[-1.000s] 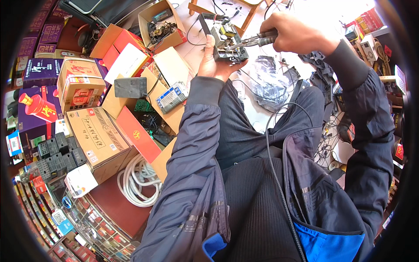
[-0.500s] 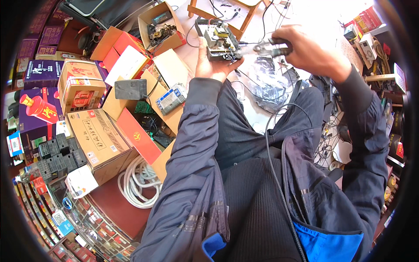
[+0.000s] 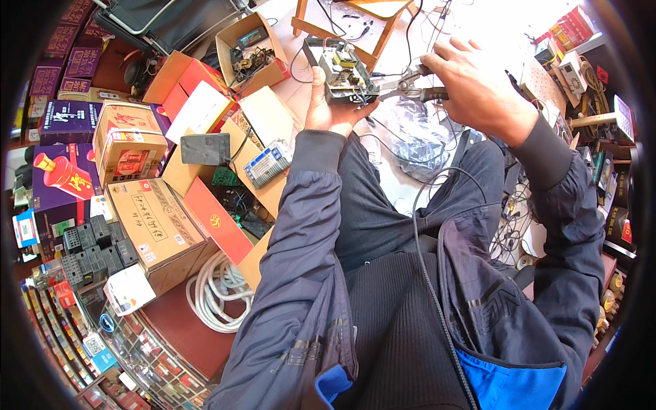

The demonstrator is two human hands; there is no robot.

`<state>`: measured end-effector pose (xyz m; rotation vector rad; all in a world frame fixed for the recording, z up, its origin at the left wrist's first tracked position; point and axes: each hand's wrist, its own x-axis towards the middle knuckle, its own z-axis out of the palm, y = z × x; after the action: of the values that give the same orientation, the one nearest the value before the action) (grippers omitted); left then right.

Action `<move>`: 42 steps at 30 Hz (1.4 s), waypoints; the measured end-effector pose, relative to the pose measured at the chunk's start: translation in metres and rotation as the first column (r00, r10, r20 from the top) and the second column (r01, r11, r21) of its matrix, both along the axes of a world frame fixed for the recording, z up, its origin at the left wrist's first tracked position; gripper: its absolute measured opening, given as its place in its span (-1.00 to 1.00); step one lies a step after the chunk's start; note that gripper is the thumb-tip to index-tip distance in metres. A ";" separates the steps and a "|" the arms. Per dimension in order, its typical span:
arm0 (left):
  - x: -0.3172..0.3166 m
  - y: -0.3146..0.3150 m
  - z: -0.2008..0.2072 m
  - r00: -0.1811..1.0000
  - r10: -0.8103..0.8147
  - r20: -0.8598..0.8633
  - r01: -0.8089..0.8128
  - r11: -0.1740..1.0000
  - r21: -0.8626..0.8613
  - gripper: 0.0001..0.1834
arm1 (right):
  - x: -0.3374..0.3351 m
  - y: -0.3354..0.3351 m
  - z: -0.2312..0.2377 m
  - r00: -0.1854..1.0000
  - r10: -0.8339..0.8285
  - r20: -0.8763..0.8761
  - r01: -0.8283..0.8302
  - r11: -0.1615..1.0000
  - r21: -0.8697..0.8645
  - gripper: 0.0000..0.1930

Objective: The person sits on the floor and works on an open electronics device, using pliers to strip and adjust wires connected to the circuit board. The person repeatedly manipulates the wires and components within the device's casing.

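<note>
In our bare left hand (image 3: 326, 113) we grasp an open black plastic case with exposed circuitry (image 3: 342, 67), just above the palm. Our bare right hand (image 3: 478, 85) grips grey metal pliers with dark handles (image 3: 408, 83), spread apart, tips at the case's edge; we cannot tell whether they touch. Beyond the left hand's left side sits an open brown cardboard box (image 3: 262, 80).

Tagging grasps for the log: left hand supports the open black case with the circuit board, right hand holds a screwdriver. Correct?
The tool is wrong: the head view shows the right hand holding two-handled pliers. The rest stands: left hand supports the open black case with the circuit board.
</note>
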<state>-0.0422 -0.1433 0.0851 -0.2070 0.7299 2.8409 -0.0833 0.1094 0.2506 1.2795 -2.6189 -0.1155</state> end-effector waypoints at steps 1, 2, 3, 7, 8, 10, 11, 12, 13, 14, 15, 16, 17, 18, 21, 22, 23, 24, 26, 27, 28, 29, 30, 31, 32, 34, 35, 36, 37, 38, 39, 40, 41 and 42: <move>0.001 0.000 0.000 1.000 0.004 0.006 -0.004 1.000 -0.011 -0.05 | -0.001 -0.002 -0.001 1.000 -0.021 -0.018 0.021 0.999 0.037 -0.51; 0.001 0.000 0.000 1.000 0.008 0.012 -0.008 1.000 -0.022 -0.05 | 0.000 -0.003 -0.003 1.000 -0.013 0.005 0.013 1.000 0.013 -0.57; 0.001 -0.001 0.000 1.000 0.006 0.014 -0.006 1.000 -0.022 -0.05 | 0.000 -0.005 -0.005 1.000 -0.020 0.022 0.019 1.000 0.002 -0.64; 0.002 0.000 -0.001 1.000 -0.001 0.015 0.002 1.000 -0.028 -0.05 | 0.004 -0.010 -0.012 1.000 0.001 -0.007 -0.002 1.000 -0.024 -0.72; 0.001 0.000 -0.001 1.000 -0.001 0.009 0.002 0.999 -0.036 -0.06 | 0.005 -0.011 -0.013 1.000 -0.014 0.010 0.014 1.000 -0.019 -0.72; 0.001 0.000 -0.001 1.000 -0.007 0.016 0.007 1.000 -0.028 -0.06 | 0.005 -0.013 -0.015 1.000 -0.007 -0.005 0.007 0.999 -0.033 -0.71; 0.001 0.000 -0.001 1.000 -0.005 0.019 0.006 1.000 -0.030 -0.06 | 0.005 -0.013 -0.015 1.000 -0.014 -0.003 0.014 1.000 -0.016 -0.71; 0.002 -0.001 -0.001 1.000 -0.006 0.018 0.006 1.000 -0.028 -0.06 | 0.004 -0.013 -0.013 1.000 -0.021 -0.003 0.021 1.000 0.000 -0.71; 0.002 -0.001 -0.001 1.000 -0.003 0.018 0.004 1.000 -0.031 -0.07 | 0.004 -0.013 -0.012 0.999 -0.047 0.009 0.046 0.998 0.037 -0.71; 0.002 -0.001 -0.001 1.000 0.001 0.018 0.000 0.999 -0.034 -0.07 | 0.004 -0.012 -0.010 1.000 -0.012 -0.017 0.012 1.000 -0.003 -0.71; 0.002 0.000 -0.001 1.000 0.005 0.019 -0.004 0.999 -0.033 -0.07 | 0.003 -0.011 -0.007 1.000 0.001 -0.031 -0.002 1.000 -0.022 -0.72; 0.002 0.000 0.000 1.000 0.012 0.021 -0.011 0.999 -0.033 -0.07 | 0.003 -0.010 -0.004 0.999 -0.001 -0.041 0.000 1.000 -0.016 -0.72; 0.002 0.000 0.000 1.000 0.018 0.024 -0.017 0.999 -0.033 -0.06 | 0.002 -0.010 -0.002 0.998 0.033 -0.061 -0.037 0.998 -0.057 -0.65; 0.002 0.000 0.000 1.000 0.006 0.016 -0.006 0.999 -0.033 -0.06 | 0.001 -0.011 0.000 0.996 0.050 -0.078 -0.056 0.996 -0.072 -0.57; 0.002 0.000 0.002 1.000 -0.016 0.009 0.017 0.999 -0.048 -0.04 | -0.001 -0.018 0.001 0.991 0.088 -0.098 -0.097 0.991 -0.091 -0.50; 0.003 0.001 0.002 1.000 -0.011 0.019 0.013 0.998 -0.063 -0.03 | 0.000 -0.020 0.001 0.987 0.110 -0.118 -0.122 0.987 -0.101 -0.50; 0.003 0.001 0.002 1.000 -0.008 0.021 0.009 0.997 -0.074 -0.02 | 0.000 -0.023 0.000 0.990 0.098 -0.097 -0.105 0.992 -0.070 -0.52; 0.003 0.002 0.002 1.000 -0.002 0.021 0.004 0.996 -0.084 -0.03 | 0.001 -0.025 -0.001 0.991 0.095 -0.094 -0.099 0.994 -0.047 -0.53; 0.003 0.002 0.003 1.000 0.003 -0.002 -0.003 0.995 -0.095 -0.05 | 0.001 -0.028 -0.002 0.991 0.094 -0.097 -0.097 0.995 -0.021 -0.63; 0.003 0.002 0.003 1.000 -0.004 0.008 0.005 0.995 -0.101 -0.03 | 0.001 -0.029 -0.002 0.990 0.097 -0.102 -0.099 0.995 -0.019 -0.72; 0.004 0.002 0.004 1.000 -0.014 0.008 0.014 0.994 -0.108 -0.01 | 0.001 -0.030 -0.002 0.989 0.102 -0.110 -0.106 0.994 -0.024 -0.81; 0.004 0.001 0.004 1.000 -0.020 0.012 0.021 0.993 -0.116 0.02 | 0.001 -0.031 -0.002 0.990 0.101 -0.102 -0.104 0.994 -0.024 -0.82; 0.004 0.001 0.004 1.000 -0.019 0.006 0.020 0.993 -0.120 0.02 | 0.000 -0.032 -0.002 0.990 0.104 -0.096 -0.107 0.994 -0.030 -0.83; 0.004 0.002 0.004 1.000 -0.016 0.005 0.016 0.992 -0.127 0.02 | -0.001 -0.033 -0.002 0.990 0.109 -0.092 -0.113 0.993 -0.038 -0.84; 0.003 0.002 0.004 1.000 -0.013 -0.002 0.012 0.991 -0.136 0.03 | -0.001 -0.034 -0.003 0.989 0.113 -0.092 -0.117 0.992 -0.045 -0.84; 0.003 0.002 0.004 1.000 -0.003 0.008 0.003 0.995 -0.104 -0.06 | -0.002 -0.035 -0.003 0.989 0.120 -0.092 -0.125 0.991 -0.054 -0.84; 0.003 0.003 0.004 1.000 0.001 0.005 -0.001 0.996 -0.088 -0.11 | -0.003 -0.035 -0.004 0.989 0.121 -0.089 -0.126 0.991 -0.053 -0.84; 0.003 0.002 0.004 1.000 -0.005 0.008 0.006 0.994 -0.107 -0.06 | -0.003 -0.035 -0.004 0.990 0.118 -0.082 -0.122 0.991 -0.045 -0.85; 0.003 0.002 0.004 1.000 -0.012 0.005 0.013 0.992 -0.124 -0.01 | -0.003 -0.035 -0.004 0.990 0.115 -0.076 -0.119 0.992 -0.037 -0.85; 0.003 0.002 0.004 1.000 -0.020 0.003 0.020 0.990 -0.141 0.04 | -0.004 -0.036 -0.003 0.988 0.123 -0.091 -0.127 0.991 -0.033 -0.85; 0.003 0.002 0.004 1.000 -0.020 0.001 0.020 0.990 -0.141 0.03 | -0.004 -0.036 -0.003 0.986 0.131 -0.107 -0.134 0.990 -0.030 -0.85; 0.003 0.002 0.005 1.000 -0.021 -0.001 0.021 0.990 -0.141 0.03 | -0.004 -0.037 -0.002 0.983 0.138 -0.122 -0.142 0.989 -0.027 -0.85; 0.003 0.002 0.005 1.000 -0.021 -0.003 0.021 0.990 -0.142 0.03 | -0.004 -0.037 -0.001 0.984 0.135 -0.115 -0.137 0.990 -0.015 -0.85; 0.003 0.002 0.005 1.000 -0.023 -0.001 0.023 0.990 -0.141 0.02 | -0.003 -0.038 0.000 0.985 0.131 -0.109 -0.132 0.991 -0.004 -0.85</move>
<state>-0.0393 -0.1413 0.0902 -0.2142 0.9291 2.7698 -0.0866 0.0717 0.2507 1.3968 -2.4337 -0.1437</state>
